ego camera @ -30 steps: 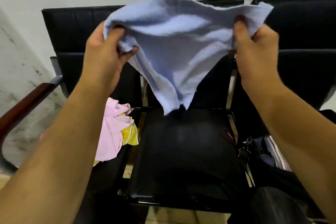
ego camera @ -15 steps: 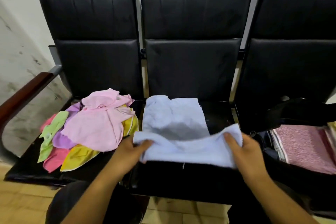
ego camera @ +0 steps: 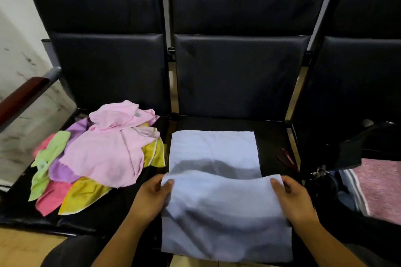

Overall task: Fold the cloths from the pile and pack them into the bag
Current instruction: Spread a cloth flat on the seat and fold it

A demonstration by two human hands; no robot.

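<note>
Pale-blue cloth [ego camera: 213, 151] on middle seat [ego camera: 273, 136]; left hand [ego camera: 152, 197], right hand [ego camera: 295, 199] fingers [ego camera: 167, 182] pinching lifted near edge.

No text, label, brand, number or sign could be read on the pale blue cloth [ego camera: 217, 212], the pile of coloured cloths [ego camera: 104, 154], the bag [ego camera: 351, 154] or the black seats [ego camera: 238, 76].

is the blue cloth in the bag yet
No, the blue cloth lies on the middle seat, gripped at its sides by the left hand and right hand, apart from the bag on the right.
</note>
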